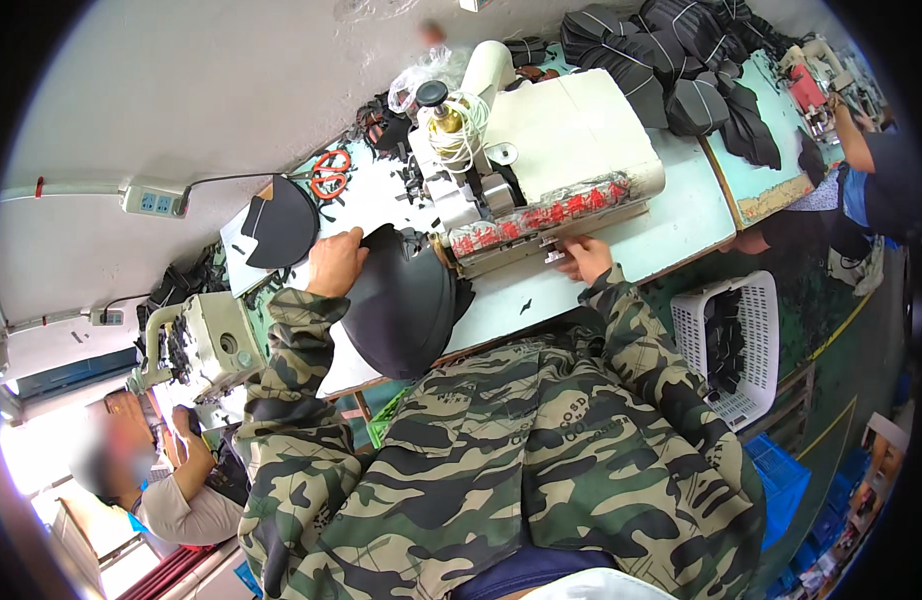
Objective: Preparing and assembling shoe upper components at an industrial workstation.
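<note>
My left hand (336, 263), fingers curled, is at the upper left edge of a stack of black curved panels (396, 310), which lies tilted over the table's front edge. The fingertips seem closed on that edge, though the panel partly hides them. My right hand (588, 260) is at the front of a white industrial sewing machine (581, 120), its fingers pinched at a small metal part (554, 252) under the red-marked front cover (541, 217). Thread is wound around the machine's brass-coloured post (447, 120). Another black curved panel (283, 225) lies left of my left hand.
Red-handled scissors (331, 174) and black scraps lie behind my left hand. Bundled black pieces (661, 60) are piled at the back right. A white basket (756, 345) of black pieces stands to the right, above a blue crate (779, 490). Other people work at both sides.
</note>
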`<state>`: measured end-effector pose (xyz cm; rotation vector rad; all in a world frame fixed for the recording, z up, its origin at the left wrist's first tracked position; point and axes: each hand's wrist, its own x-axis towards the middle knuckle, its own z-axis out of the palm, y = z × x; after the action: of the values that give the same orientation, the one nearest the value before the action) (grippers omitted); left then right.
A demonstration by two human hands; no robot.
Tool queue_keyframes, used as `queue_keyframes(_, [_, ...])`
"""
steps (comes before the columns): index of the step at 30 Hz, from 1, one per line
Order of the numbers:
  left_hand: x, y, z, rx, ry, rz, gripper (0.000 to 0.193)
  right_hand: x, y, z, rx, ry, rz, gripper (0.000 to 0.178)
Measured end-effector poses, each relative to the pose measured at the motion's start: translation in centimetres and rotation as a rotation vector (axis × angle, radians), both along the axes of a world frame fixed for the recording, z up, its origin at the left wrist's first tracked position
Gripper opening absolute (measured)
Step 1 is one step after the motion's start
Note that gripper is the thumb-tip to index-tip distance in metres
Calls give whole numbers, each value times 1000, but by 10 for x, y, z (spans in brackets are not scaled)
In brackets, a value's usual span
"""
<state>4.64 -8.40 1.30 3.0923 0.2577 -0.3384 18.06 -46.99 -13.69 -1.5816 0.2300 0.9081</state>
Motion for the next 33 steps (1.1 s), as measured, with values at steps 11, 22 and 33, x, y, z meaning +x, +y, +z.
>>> queue_keyframes(11, [-23,-7,-12,-162,15,220,21,-6,26,-13,122,246,130,21])
queue_keyframes(22, [-21,-13,-17,-43,-14,215,21,-15,34,-27,-221,-298,213,33])
queue_keyframes(33, [-15,-23,31,-376,137,264,23,-19,34,16,-119,-173,265,28])
